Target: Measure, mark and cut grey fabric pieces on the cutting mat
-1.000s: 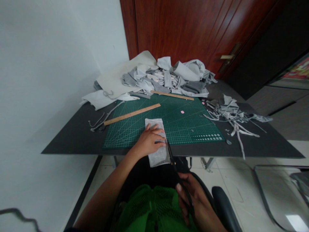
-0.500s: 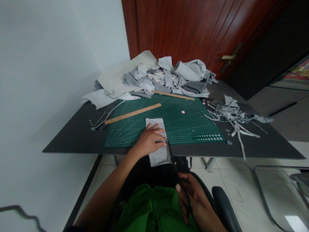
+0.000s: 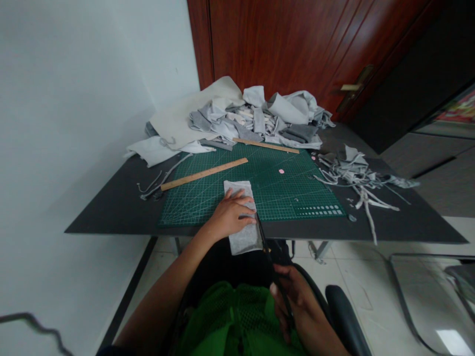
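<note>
Grey cloth (image 3: pixel 245 242) lies across the near edge of the table (image 3: pixel 118 212), under the left hand (image 3: pixel 233 217), fingers spread flat; it might slip or crease if that pressure eased. Scissors (image 3: pixel 269 259) sit at its right edge, gripped by the right hand's (image 3: pixel 300 301) curled fingers; a stray snip could nick the nearby fingertips. Two rulers (image 3: pixel 204 174), one mat (image 3: pixel 282 193), one cloth, one pair of scissors.

Dark scissors (image 3: pixel 268 256) seemingly touch the grey cloth (image 3: pixel 243 241).

I see the mat (image 3: pixel 276 193) on the desk (image 3: pixel 111 212) — ruler (image 3: pixel 204 174) on its left, fabric pile (image 3: pixel 247 129) far, scraps (image 3: pixel 354 169) right, cloth (image 3: pixel 245 241) across the near edge.
</note>
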Available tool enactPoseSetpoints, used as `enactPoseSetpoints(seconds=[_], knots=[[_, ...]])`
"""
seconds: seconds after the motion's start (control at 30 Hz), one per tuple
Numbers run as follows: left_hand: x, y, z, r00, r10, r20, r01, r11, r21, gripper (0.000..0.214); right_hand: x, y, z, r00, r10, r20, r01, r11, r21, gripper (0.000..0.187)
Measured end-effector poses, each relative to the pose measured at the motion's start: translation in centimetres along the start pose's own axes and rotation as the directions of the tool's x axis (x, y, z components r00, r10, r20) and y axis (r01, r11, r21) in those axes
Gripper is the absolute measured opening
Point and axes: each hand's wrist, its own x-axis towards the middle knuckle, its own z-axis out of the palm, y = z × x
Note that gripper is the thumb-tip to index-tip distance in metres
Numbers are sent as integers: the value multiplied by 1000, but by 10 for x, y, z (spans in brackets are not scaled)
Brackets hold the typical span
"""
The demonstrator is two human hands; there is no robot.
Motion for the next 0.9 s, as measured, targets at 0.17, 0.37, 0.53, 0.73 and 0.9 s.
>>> enactPoseSetpoints(seconds=[0.17,0.37,0.53,0.73,0.9], knots=[[0,0,0,1000,-2,3,2,1000,6,16,1,-5,3,1000,29,-10,-29,999,39,72],[0,-2,1,1000,10,6,-10,1000,3,16,-2,3,0,1000,-26,-3,26,999,41,68],[0,-2,2,1000,2,-2,-2,1000,-3,17,-1,8,3,999,30,-46,-28,998,49,68],[-2,-2,1,1000,15,4,-16,1000,15,15,12,-19,-10,979,14,-201,17,989,149,61],[0,2,6,997,-2,-83,11,993,115,37,15,-22,-30,967,-16,-252,69,977,203,62]])
